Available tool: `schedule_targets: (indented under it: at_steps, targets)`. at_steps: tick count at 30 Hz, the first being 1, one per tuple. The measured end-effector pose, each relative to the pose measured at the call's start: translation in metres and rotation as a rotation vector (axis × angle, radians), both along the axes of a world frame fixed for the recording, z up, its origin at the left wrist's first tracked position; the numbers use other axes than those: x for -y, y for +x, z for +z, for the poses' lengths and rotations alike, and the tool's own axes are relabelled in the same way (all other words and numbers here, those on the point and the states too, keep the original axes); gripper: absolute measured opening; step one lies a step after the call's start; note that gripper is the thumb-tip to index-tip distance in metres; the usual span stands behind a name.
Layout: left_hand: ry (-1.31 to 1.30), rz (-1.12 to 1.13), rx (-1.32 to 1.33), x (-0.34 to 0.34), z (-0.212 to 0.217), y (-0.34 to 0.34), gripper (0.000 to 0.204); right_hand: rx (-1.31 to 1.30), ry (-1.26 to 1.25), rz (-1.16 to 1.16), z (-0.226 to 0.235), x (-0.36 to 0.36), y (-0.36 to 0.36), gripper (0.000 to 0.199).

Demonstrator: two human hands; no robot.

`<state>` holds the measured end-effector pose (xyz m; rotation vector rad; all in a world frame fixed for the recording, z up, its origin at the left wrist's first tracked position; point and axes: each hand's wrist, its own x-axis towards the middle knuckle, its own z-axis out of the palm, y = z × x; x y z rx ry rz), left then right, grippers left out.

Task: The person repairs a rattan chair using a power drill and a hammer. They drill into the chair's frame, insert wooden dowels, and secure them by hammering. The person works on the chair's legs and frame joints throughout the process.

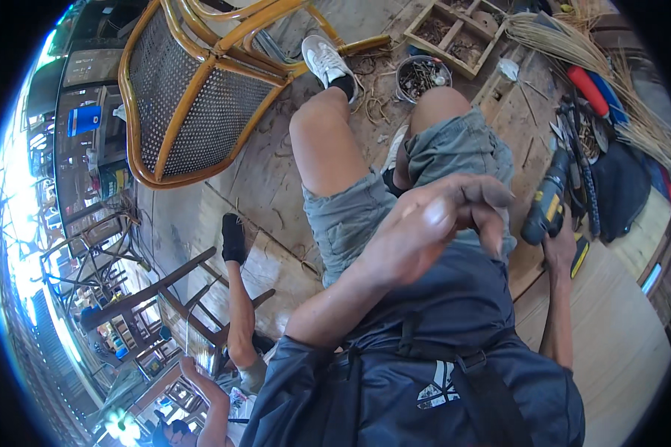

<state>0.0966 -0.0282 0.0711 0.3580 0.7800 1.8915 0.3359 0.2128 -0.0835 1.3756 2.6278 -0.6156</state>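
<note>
My left hand (443,216) is raised in front of my lap. Its fingers are loosely bent and apart, and I see nothing in them. At my right side, my right hand (561,246) is closed round a yellow and black cordless drill (547,200), whose grip is partly hidden by the fingers. A yellow and black tool (580,255) lies just beside that hand. To the front left, a chair with a varnished rattan frame and woven cane panels (201,112) lies tipped on the wooden floor, near my outstretched foot.
A wooden compartment box (458,33) and a bucket of small metal pieces (423,77) stand ahead. A bundle of cane strands (604,82), a red cylinder (587,91) and a dark cloth (625,190) lie right. Another person (216,402) sits at lower left near a wooden frame (190,305).
</note>
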Motion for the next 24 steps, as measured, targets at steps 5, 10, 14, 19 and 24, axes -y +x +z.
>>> schedule_targets:
  at_steps: [5, 10, 14, 19, 24]
  targets:
    - [-0.314, -0.039, -0.103, -0.011, -0.057, -0.023, 0.057, -0.37, -0.247, -0.123, 0.045, 0.013, -0.009, 0.067]
    - [-0.385, -0.033, -0.267, -0.034, -0.061, -0.063, 0.062, -0.516, -0.1, 0.268, 0.074, 0.033, -0.082, 0.052]
    - [-0.26, 0.142, -0.133, -0.035, -0.064, -0.111, 0.067, -0.469, -0.528, 0.273, 0.119, 0.064, -0.207, 0.039]
    - [-0.113, 0.3, 0.176, -0.039, -0.044, -0.163, 0.088, -0.59, -0.573, 0.599, 0.126, 0.076, -0.324, 0.043]
    - [-0.193, 0.358, 0.451, -0.045, -0.061, -0.208, 0.091, -0.501, -0.559, 0.611, 0.089, 0.069, -0.366, 0.056]
